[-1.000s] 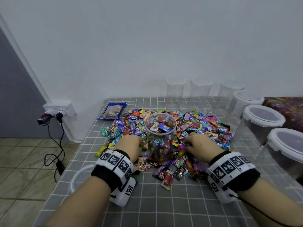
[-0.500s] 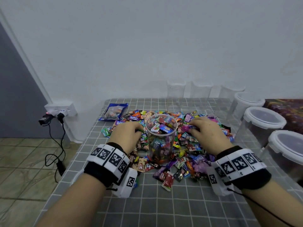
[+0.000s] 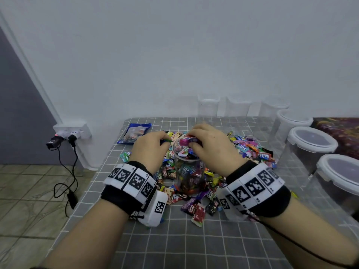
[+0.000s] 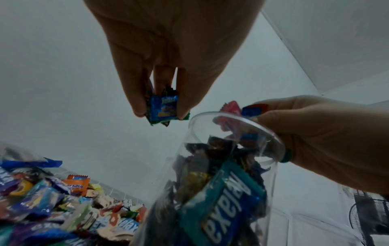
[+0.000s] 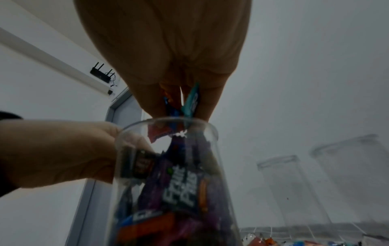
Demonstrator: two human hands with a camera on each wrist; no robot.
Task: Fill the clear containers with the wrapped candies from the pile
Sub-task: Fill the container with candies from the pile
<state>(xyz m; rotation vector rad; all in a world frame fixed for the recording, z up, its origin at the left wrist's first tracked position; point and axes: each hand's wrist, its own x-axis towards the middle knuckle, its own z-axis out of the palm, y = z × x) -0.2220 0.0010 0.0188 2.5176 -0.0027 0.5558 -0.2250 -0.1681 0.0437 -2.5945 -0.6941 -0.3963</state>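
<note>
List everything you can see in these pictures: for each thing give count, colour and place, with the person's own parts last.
Open jar: one, clear, mid-table, nearly full.
Candy pile: many, mixed colours, around the jar.
Lidded containers: three, clear, right edge.
Open containers: three, clear, along the wall.
Candy bag: one, blue, rear left.
Table: grey checked.
Power socket: white, on the wall.
Left hand: pinches candies beside the jar's rim.
Right hand: holds candies over the jar's mouth.

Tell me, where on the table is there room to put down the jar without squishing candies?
Bare checked cloth lies at the near edge, between the two forearms and in front of the candy pile. A thin bare strip runs behind the pile, before the empty containers at the wall. The middle is crowded: candies surround the jar. The right side is taken by lidded tubs.
</note>
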